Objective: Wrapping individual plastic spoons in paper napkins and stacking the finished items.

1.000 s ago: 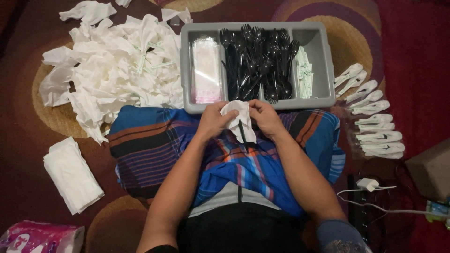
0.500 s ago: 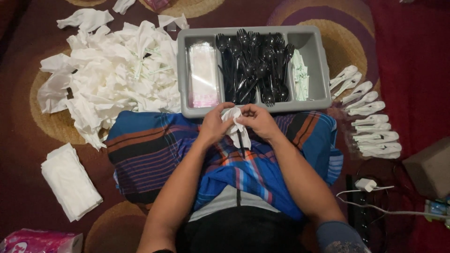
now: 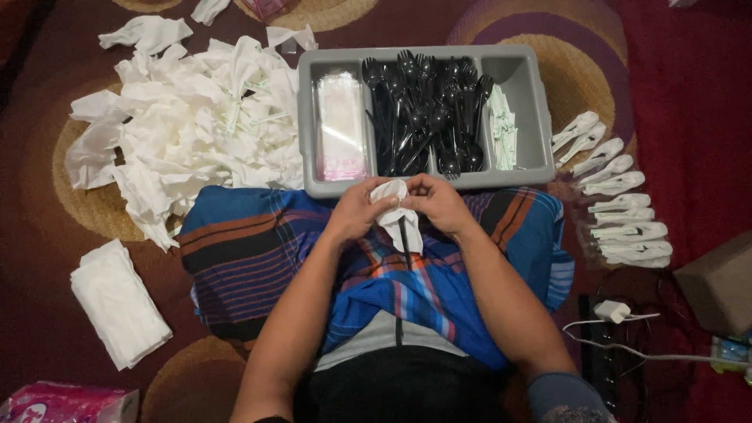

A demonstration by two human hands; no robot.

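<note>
- A seated person's left hand (image 3: 356,215) and right hand (image 3: 439,205) meet over the lap, both pinching a white napkin (image 3: 394,215) wrapped around a black utensil (image 3: 404,239).
- The wrapped bundle sits between the two hands, just below the near wall of the grey tray (image 3: 423,182), and above the striped blue cloth (image 3: 313,251) that covers the knees.
- Its long axis runs away from and toward the body: the napkin's bunched top points at the tray, while the dark handle hangs down toward the person's waist.
- Left-hand fingers curl over the top left of the napkin; right-hand fingers close on its top right edge. Both hands are equally near, touching the bundle from opposite sides.
- Inside the tray, black plastic cutlery (image 3: 427,110) fills the middle compartment, clear sleeves (image 3: 341,125) lie in the left one, and pale slim packets (image 3: 503,129) stand in the right one.
- A heap of loose white napkins (image 3: 188,125) spreads on the carpet left of the tray; a folded stack (image 3: 119,304) lies well apart, near the left knee.
- Finished wrapped sets (image 3: 619,204) are laid in a column on the carpet to the right.
</note>
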